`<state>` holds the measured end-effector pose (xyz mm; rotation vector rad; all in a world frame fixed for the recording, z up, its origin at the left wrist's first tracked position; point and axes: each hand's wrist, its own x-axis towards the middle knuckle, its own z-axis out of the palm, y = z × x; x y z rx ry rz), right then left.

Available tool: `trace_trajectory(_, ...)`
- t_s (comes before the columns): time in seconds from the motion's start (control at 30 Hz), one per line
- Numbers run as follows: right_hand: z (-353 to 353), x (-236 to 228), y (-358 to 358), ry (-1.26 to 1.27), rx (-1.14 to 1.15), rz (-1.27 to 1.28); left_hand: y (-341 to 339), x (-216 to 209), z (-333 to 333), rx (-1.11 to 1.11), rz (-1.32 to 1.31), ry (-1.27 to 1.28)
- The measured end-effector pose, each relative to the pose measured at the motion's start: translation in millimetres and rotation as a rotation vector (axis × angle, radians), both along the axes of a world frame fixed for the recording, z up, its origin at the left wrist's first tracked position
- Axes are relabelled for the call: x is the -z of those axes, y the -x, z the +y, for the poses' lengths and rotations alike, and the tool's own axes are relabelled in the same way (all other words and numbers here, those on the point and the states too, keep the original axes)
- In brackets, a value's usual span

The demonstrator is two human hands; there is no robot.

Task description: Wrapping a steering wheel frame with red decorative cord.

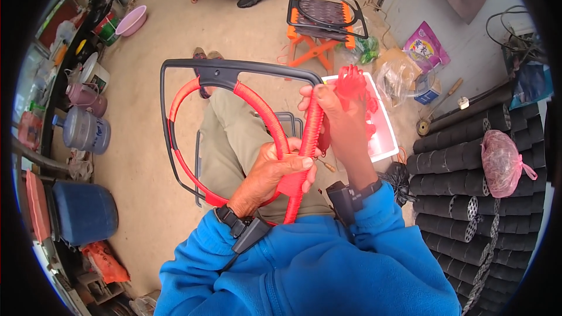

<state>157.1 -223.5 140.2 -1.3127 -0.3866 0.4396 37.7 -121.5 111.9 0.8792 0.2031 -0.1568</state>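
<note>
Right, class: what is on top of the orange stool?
A black frame lies on the stool. The dark seat shows through the gaps; what the bars cover cannot be seen.

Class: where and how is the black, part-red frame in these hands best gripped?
Probably by the straight, red-wrapped side bar of the frame, from the right. It is slim and lies outside the ring, so a hand could likely close round it. The right hand grips near its upper end; the left hand lays its thumb across it lower down.

the red wrapping looks glossy and ridged, the black frame smooth.
</note>
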Motion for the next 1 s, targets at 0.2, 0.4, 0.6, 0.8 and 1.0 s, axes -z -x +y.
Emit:
trace_trajectory(0.2,2,10,2,0.038,0.027,-0.062,-3,13,-1,-0.013,-0.009,0.022)
trace_trajectory(0.4,6,30,3,0.012,0.102,-0.086,-5,16,-3,0.005,0.030,-0.008)
trace_trajectory(0.6,-1,45,-8,-0.034,0.051,0.005,-10,21,0,0.092,0.016,0.113)
trace_trajectory(0.8,0,58,-20,-0.026,0.008,0.148,-21,44,19,-0.129,0.009,0.082)
trace_trajectory(1.0,-3,73,-35,-0.051,-0.035,0.181,-40,45,41,-0.196,0.021,0.078)
